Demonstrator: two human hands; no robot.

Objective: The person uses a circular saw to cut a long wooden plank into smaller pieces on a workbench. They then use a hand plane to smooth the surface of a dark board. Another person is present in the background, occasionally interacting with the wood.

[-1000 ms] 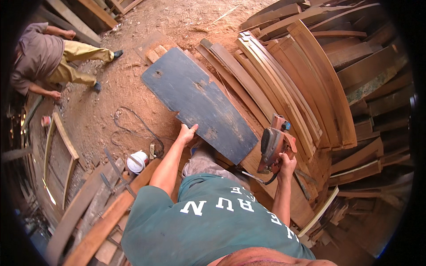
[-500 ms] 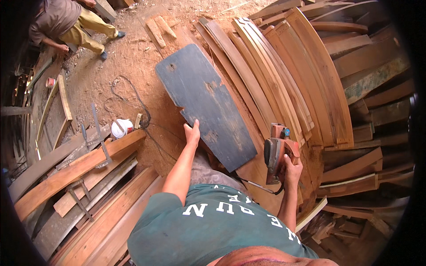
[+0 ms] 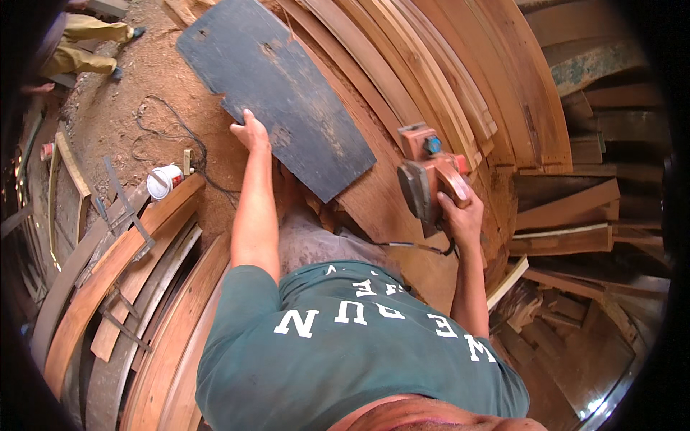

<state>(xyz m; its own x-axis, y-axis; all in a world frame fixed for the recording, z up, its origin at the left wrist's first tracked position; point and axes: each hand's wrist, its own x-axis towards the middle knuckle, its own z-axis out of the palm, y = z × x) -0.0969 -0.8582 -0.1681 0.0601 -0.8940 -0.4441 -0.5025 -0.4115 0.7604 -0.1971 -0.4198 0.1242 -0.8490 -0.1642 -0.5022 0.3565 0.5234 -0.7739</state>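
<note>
My left hand (image 3: 253, 133) grips the near-left edge of a dark grey board (image 3: 287, 93), thumb lying on its top face. The board is worn, with pale brown patches and a small notch in the edge beside that hand. In my right hand (image 3: 466, 215) is a red electric planer (image 3: 435, 176) with a blue knob, gripped by its rear handle. It is held up to the right of the board, apart from it. Its dark cord (image 3: 417, 246) loops back toward my body.
Curved timber pieces (image 3: 424, 72) are stacked beyond and right of the board; more timber (image 3: 172, 309) lies at left with metal clamps (image 3: 133, 215) on it. A white bucket (image 3: 167, 181) and coiled cable (image 3: 172, 126) are nearby. Another person's legs (image 3: 90, 50) show at far left.
The view has shifted, so the surroundings sit farther left. The board and planer appear farther forward from my body, and the planer has tilted. Both hands keep their hold.
</note>
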